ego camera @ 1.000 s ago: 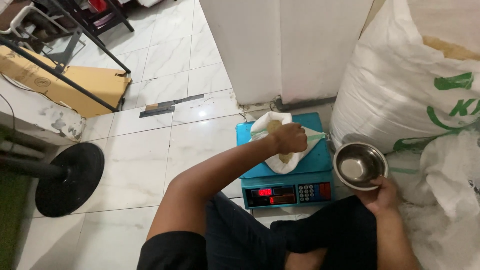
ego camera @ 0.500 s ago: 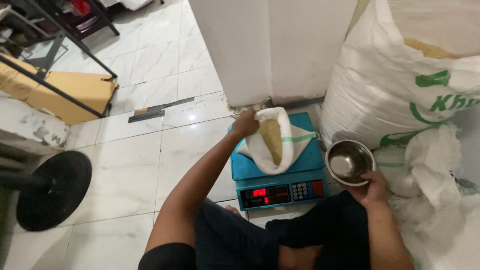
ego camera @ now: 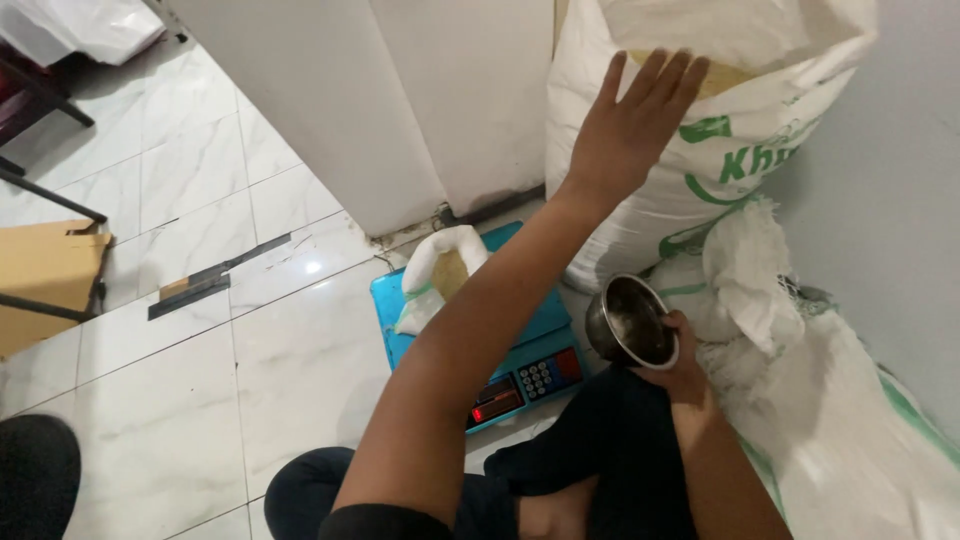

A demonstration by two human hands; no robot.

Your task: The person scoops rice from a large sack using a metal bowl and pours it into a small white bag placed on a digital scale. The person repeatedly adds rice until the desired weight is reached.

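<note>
The left hand (ego camera: 630, 125) reached spread-fingered up against the sack (ego camera: 760, 190), while beside the sack's foot the right hand (ego camera: 680, 365) gripped a bowl (ego camera: 628, 322), ready, I judged, for scooping.

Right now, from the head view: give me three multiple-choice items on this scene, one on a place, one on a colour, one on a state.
1. Where does the small white bag lie?
A. on the blue scale
B. inside the steel bowl
C. on the cardboard box

2. What colour is the platform of the scale?
A. red
B. blue
C. yellow

3. How is the left hand held?
A. closed in a fist around a scoop
B. flat on the floor tiles
C. open with fingers spread, up against the big white sack

Key: 1 A, the bag sits on the scale's top, above its keypad. 2 B, the platform shows bright blue around the bag. 3 C, the fingers fan out by the mouth of the big white sack, holding nothing, while the right hand grips the steel bowl.
</note>
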